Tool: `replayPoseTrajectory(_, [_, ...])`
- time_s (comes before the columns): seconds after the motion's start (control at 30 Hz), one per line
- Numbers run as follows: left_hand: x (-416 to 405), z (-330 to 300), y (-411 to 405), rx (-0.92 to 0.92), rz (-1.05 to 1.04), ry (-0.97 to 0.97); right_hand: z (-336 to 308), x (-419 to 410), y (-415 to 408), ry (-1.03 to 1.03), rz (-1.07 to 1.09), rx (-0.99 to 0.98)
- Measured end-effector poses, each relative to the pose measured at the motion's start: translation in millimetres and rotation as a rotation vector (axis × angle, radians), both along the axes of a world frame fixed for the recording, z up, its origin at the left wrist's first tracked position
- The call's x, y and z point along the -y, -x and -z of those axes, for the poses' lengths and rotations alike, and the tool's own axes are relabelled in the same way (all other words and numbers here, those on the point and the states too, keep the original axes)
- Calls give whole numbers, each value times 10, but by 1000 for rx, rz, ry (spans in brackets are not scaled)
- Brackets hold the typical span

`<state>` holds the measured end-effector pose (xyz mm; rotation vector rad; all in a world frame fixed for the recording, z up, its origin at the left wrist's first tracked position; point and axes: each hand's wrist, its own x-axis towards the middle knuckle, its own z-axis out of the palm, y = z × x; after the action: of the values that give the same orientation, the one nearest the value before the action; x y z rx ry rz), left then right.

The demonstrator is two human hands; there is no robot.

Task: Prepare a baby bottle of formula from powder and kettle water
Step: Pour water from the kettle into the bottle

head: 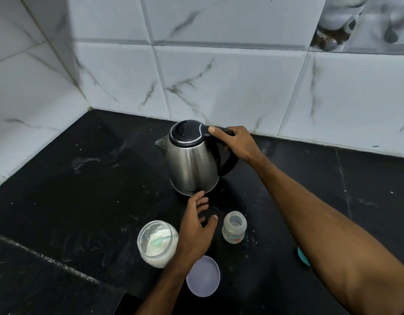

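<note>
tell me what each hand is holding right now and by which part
The right hand grips the kettle by the top of its black handle. The left hand is open above the counter, holding nothing.

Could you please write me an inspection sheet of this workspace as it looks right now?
Surface: black stone counter, scuffed, with white specks.
Job's things: steel kettle upright, lid shut; baby bottle upright, open, no teat; open powder jar with white powder; its lid lying flat in front.
Clutter: teal object mostly hidden behind the right forearm.
Grippers: right hand closed on the kettle handle; left hand open, hovering between jar and bottle, holding nothing.
Cables: nothing seen.
Surroundings: white marble-pattern tiled walls meeting in a corner.
</note>
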<state>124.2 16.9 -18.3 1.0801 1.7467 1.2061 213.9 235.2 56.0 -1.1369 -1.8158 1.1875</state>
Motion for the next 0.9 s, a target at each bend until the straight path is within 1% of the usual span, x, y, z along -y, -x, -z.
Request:
replayPoseTrajectory(0.17, [28, -20, -33, -6, -3, -7, 80, 121, 80, -62, 126, -160])
replayPoseTrajectory(0.23, [49, -32, -50, -5, -3, -17, 95, 127, 80, -70, 219, -196])
replayPoseTrajectory(0.3, [75, -41, -63, -1, -2, -26, 66, 130, 60, -91, 292, -196])
replayPoseTrajectory(0.37, [103, -42, -73, 8, 4, -29, 0, 155, -1, -106, 316, -192])
replayPoseTrajectory(0.6, [181, 37, -150, 0, 59, -17, -336, 237, -483, -125, 404, -268])
replayPoseTrajectory(0.73, [219, 80, -185, -46, 124, -20, -501, 365, -834, -197, 429, -244])
replayPoseTrajectory(0.9, [229, 90, -244, -65, 198, -53, -603, 588, -1159, -231, 475, -213])
